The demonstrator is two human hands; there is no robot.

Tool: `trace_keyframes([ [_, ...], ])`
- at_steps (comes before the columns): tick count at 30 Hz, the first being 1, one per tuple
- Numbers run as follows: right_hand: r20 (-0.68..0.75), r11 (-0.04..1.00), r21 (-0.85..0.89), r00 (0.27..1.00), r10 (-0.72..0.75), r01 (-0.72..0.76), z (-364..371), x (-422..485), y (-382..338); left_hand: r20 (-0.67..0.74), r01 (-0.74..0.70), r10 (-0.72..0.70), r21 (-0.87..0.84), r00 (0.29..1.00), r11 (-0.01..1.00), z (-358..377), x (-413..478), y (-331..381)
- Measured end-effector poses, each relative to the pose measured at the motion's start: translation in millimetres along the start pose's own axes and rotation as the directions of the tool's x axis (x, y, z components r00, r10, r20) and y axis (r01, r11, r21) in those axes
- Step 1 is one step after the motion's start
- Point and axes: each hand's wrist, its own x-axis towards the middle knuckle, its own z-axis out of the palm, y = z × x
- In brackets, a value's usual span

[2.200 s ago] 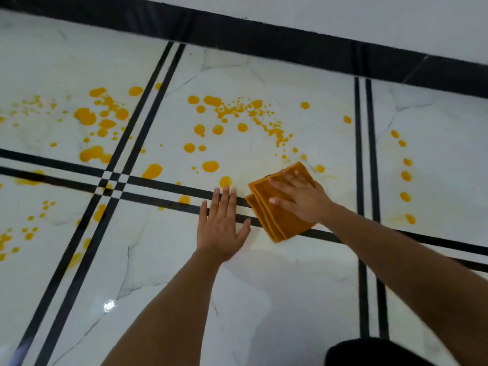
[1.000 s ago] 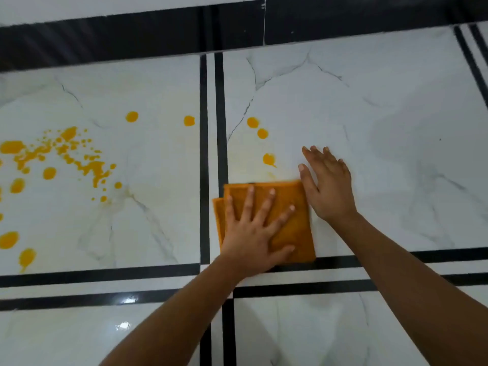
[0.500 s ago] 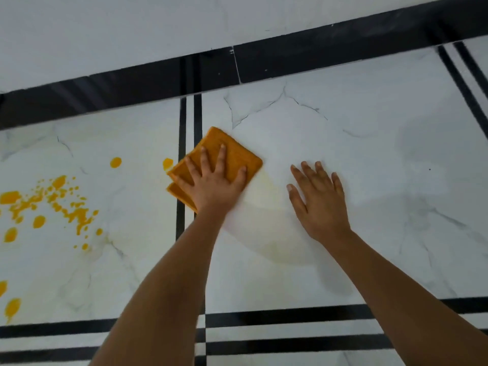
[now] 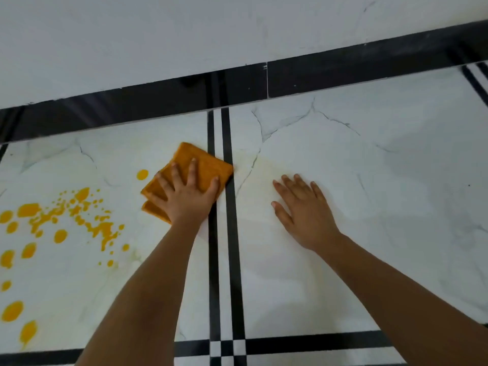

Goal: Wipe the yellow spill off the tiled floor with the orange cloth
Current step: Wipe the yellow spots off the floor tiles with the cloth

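Far left, the yellow spill (image 4: 79,220) is very much there: a dense spatter of small drops with fatter blobs running down the edge of the view, glossy and raised, so I'd guess it's wet and will smear before it lifts. One lone drop (image 4: 142,174) sits just beside the cloth's left corner.

Next over, the orange cloth (image 4: 190,153) lies flat on the tiled floor (image 4: 396,180), folded into a thick square pad and turned like a diamond. Its right corner touches the black double stripe (image 4: 227,233) between the tiles. The left hand (image 4: 187,196) presses down on top of it with the fingers straight and spread wide. It isn't gripping, just a flat palm pushing the pad into the tile.

Past the stripe there's a faint yellowish film (image 4: 264,165) on the white tile (looks like thin residue, though I can't tell for sure). The right hand (image 4: 303,215) rests flat on the floor there with relaxed fingers, holding nothing and touching nothing but tile — I read it as a brace.

So my take is that this is mid-wipe, with the right-hand tile mostly done and the big mess on the left one not yet touched. The next move calls for sliding the pad left over that lone drop and into the spatter, keeping pressure even. The pad may need refolding to a clean face, or it'll just spread yellow around.
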Motion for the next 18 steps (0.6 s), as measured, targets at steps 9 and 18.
trace_keyframes([
  [9,0.043,0.989,-0.072,0.991,0.129,-0.126,-15,21,-22,0.026,-0.107,0.106,0.060,0.994,0.992,-15,26,-50],
  [18,-0.017,0.960,-0.058,0.962,0.273,-0.273,-24,-39,15,0.092,-0.434,0.426,0.082,0.900,0.897,0,-6,17],
])
